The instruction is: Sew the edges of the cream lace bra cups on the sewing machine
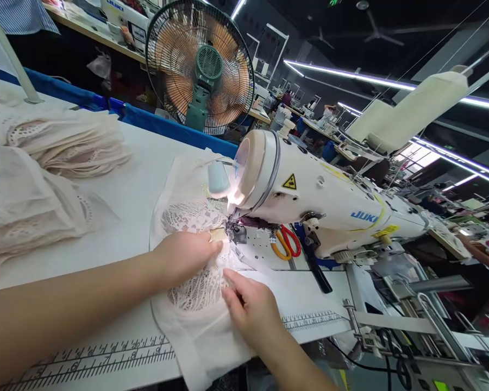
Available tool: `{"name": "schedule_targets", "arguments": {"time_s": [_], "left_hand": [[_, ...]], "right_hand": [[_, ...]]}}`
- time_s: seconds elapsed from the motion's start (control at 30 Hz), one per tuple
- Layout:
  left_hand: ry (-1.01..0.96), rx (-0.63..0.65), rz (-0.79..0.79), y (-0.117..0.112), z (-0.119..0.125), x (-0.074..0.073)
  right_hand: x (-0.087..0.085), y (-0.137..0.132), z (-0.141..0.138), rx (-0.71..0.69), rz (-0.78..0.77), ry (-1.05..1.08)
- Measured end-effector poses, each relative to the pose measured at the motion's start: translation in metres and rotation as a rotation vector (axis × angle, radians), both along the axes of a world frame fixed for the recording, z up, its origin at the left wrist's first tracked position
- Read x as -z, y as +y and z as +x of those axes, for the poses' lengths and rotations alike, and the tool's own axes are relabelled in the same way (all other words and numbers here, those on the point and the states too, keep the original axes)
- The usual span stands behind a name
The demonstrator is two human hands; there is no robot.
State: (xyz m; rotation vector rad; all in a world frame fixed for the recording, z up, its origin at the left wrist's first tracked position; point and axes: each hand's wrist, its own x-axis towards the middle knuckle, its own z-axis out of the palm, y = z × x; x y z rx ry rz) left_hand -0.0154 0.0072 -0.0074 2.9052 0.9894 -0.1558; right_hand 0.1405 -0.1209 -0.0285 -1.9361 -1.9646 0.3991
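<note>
White lace fabric [191, 290] lies on the sewing table, its upper part under the needle area of a white sewing machine [293, 190]. My left hand [187, 256] rests on the lace with its fingers closed on it, close to the presser foot [231, 228]. A small beige piece [218, 234] shows at those fingertips; what it is I cannot tell. Nearer the table's front edge, my right hand [252, 304] pinches the fabric between thumb and forefinger. The plain lower part of the cloth hangs over the front edge.
Scissors with red and orange handles [286, 243] lie beside the machine bed, near a black-handled tool [320, 271]. Stacked lace pieces [44, 179] cover the table's left side. A large fan [199, 65] stands behind. Printed rulers [106, 355] run along the front edge.
</note>
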Motion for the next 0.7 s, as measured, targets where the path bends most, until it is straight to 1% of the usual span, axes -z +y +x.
{"name": "schedule_targets", "arguments": {"time_s": [0.07, 0.2, 0.33, 0.57, 0.7], "left_hand": [[0.066, -0.031, -0.019, 0.000, 0.007, -0.005], [0.055, -0.085, -0.037, 0.002, 0.014, -0.010], [0.015, -0.103, -0.050, 0.003, 0.017, -0.013], [-0.011, -0.113, -0.119, 0.008, 0.021, -0.013], [0.000, -0.119, -0.114, 0.011, 0.022, -0.014]], "right_hand": [[-0.003, 0.003, 0.000, -0.008, -0.077, -0.080], [-0.010, 0.014, 0.002, -0.015, -0.136, -0.140], [-0.014, 0.022, 0.005, -0.021, -0.192, -0.172], [-0.017, 0.026, 0.007, -0.026, -0.245, -0.206], [-0.017, 0.028, 0.006, -0.041, -0.247, -0.222]]}}
